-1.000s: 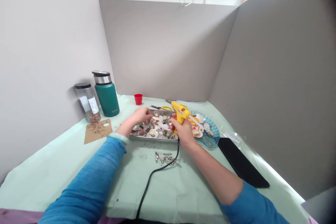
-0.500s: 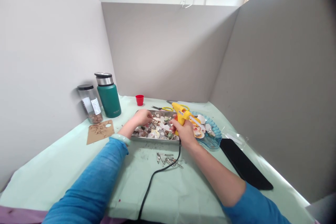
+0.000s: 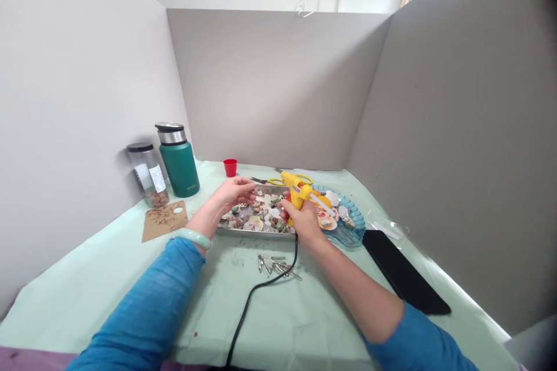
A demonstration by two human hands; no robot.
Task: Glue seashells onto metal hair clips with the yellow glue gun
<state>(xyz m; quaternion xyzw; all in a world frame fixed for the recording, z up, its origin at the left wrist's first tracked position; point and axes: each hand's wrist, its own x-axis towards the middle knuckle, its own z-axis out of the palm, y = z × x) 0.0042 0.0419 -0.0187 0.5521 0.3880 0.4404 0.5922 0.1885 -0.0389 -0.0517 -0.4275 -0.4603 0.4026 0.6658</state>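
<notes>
Yellow glue gun (image 3: 297,188) over our shell tray (image 3: 243,228)

We see the gun upright, its black cord (image 3: 256,290) trailing toward us; the steel tray lies flat, full of mixed seashells (image 3: 256,217).

A partitioned craft booth is shown: grey dividers (image 3: 278,87), covered table (image 3: 108,266), shell tray (image 3: 256,229), scissors (image 3: 272,181).
</notes>
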